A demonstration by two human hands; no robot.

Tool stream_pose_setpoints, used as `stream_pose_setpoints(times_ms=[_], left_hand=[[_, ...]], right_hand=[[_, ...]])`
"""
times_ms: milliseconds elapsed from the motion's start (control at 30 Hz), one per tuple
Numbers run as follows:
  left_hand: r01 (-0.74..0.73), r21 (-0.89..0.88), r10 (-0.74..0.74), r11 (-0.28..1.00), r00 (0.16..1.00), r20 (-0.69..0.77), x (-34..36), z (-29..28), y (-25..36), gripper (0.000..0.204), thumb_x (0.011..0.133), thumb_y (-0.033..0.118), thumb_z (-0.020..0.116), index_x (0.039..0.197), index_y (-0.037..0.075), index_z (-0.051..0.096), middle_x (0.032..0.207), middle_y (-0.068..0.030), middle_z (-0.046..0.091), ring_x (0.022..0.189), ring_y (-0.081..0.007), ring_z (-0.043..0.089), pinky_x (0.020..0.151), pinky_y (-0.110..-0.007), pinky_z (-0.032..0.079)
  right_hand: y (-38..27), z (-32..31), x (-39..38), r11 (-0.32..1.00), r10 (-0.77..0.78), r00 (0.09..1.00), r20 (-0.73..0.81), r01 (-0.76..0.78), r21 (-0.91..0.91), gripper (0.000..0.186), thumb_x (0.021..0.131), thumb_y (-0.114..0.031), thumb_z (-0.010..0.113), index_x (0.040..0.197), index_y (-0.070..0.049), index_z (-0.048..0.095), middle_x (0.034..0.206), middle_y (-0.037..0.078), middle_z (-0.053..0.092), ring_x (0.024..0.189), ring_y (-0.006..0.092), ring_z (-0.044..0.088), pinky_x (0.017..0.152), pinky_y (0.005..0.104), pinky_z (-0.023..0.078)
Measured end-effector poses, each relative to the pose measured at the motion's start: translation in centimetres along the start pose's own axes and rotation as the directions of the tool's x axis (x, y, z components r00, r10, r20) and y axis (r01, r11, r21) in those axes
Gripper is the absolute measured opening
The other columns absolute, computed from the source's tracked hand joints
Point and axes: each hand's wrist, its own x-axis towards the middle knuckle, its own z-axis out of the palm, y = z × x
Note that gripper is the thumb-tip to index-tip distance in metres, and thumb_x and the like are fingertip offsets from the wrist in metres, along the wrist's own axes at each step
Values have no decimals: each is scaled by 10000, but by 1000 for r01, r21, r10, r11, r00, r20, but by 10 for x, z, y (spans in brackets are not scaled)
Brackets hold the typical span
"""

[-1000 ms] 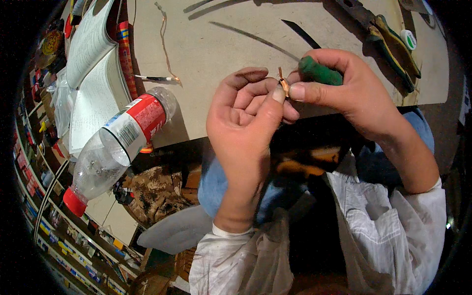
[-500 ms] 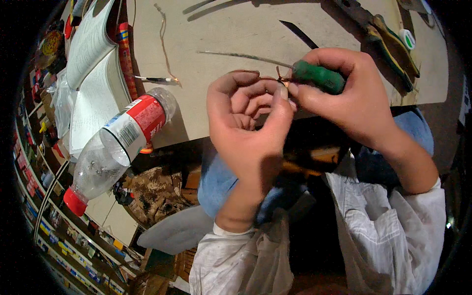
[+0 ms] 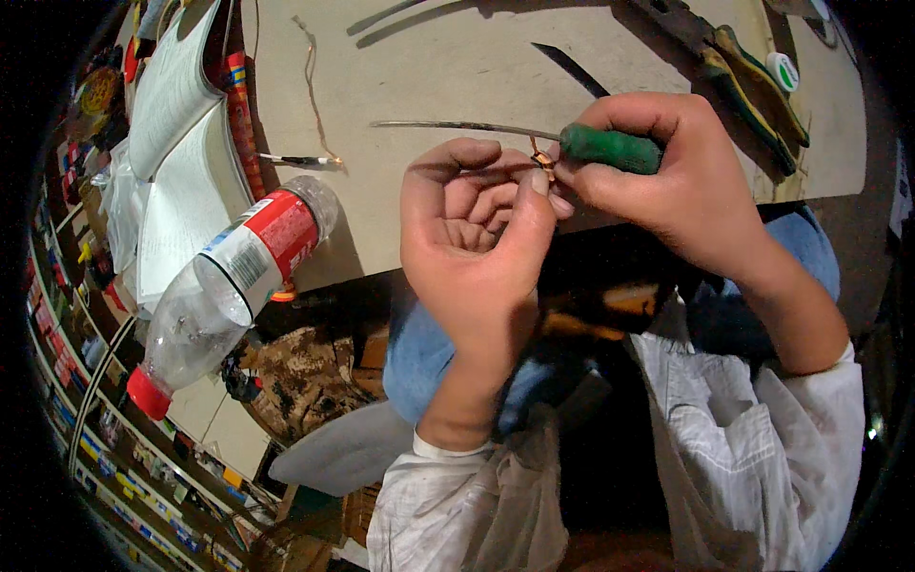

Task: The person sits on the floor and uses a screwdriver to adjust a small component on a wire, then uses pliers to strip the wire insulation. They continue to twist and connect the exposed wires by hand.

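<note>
My right hand is closed around a screwdriver with a green handle. Its thin metal shaft points left above my other hand. My left hand has its fingers curled, and its thumb and fingertips pinch a small copper-coloured coil of wire. One end of that wire sticks up near the base of the shaft. The right thumb and forefinger come close to the coil; whether they touch it I cannot tell. Both hands are held over the table's front edge.
Pliers with yellow-black handles lie at the back right, near a small white-green round item. A dark blade-like strip is behind my right hand. At left are a stripped cable, a clear bottle and an open book.
The screwdriver has turned slightly, so its shaft lies more level and its tip sits higher. More of the copper wire shows between my hands.
</note>
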Motion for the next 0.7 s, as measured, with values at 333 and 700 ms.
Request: stream_pose_setpoints(times_ms=[333, 700], left_hand=[[-45, 71, 48, 996, 998, -37, -1, 0, -5, 329, 766, -103, 590, 1046, -38, 431, 920, -145, 586, 757, -130, 592, 655, -204, 488], [76, -125, -76, 989, 997, 1, 2, -4, -3, 312, 787, -92, 590, 1043, -40, 418, 878, -147, 575, 700, -161, 609, 629, -236, 525]], right_hand=[[2, 7, -2, 978, -110, 993, -38, 102, -182, 139, 680, -79, 660, 769, 15, 609, 644, 4, 567, 629, 42, 510, 564, 203, 412], [2, 1, 2, 983, 113, 992, 55, -120, 140, 158, 757, -133, 622, 832, 5, 631, 698, -4, 591, 678, 46, 538, 625, 198, 432]])
